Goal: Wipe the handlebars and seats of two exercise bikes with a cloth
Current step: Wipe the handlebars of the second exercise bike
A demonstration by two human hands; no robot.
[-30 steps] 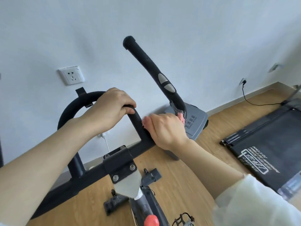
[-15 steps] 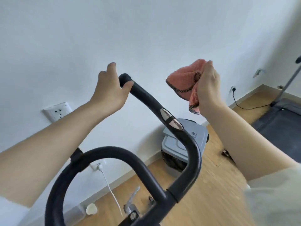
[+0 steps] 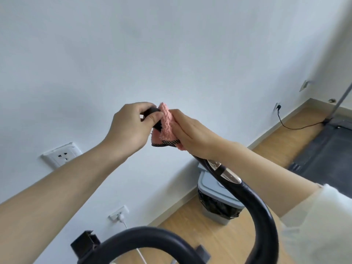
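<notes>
Loosely bunched pink cloth, dark-trimmed, on handlebar

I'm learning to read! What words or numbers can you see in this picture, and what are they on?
No words or numbers can be read here.
On the pink cloth: no label shows.
On the handlebar and its metal plates: nothing printed.
On the grey bin: no writing on the part that shows.
On the treadmill: too dark and blurred to tell.
On the wall sockets: no print.
</notes>
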